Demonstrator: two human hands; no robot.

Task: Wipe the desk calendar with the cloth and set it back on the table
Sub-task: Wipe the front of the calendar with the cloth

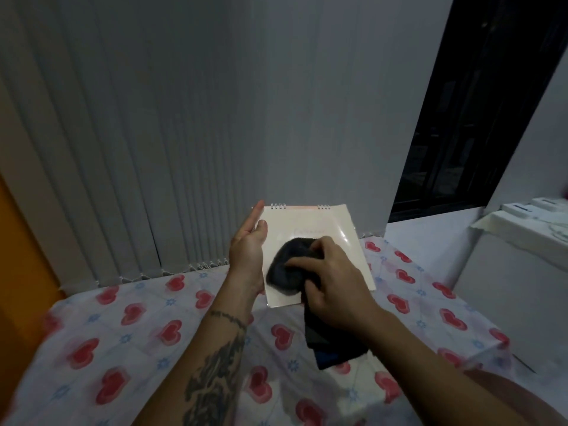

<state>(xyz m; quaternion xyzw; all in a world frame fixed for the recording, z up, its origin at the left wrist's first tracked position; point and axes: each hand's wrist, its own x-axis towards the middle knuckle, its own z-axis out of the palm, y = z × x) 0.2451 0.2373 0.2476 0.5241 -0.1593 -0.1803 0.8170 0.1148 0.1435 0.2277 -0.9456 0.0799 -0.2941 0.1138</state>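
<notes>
Head view, centre of frame: desk calendar (pixel 319 238), cream cover, spiral binding at its top edge, held up off the table (pixel 129 330) and tilted toward you so the face can be wiped.

Left of centre: your left hand (pixel 247 252), fingers flat along the calendar's left edge, thumb on the front, bracing it against the wiping pressure.

Centre right: your right hand (pixel 330 289), clenched around a dark cloth (pixel 290 267), the wad pressed onto the lower cover, its loose tail hanging below the hand.

Lower frame: heart-print tablecloth, where you will likely set the calendar back; wiping appears under way.

Upper left: vertical blinds (pixel 123 133). Upper right: dark window (pixel 470 112).
</notes>
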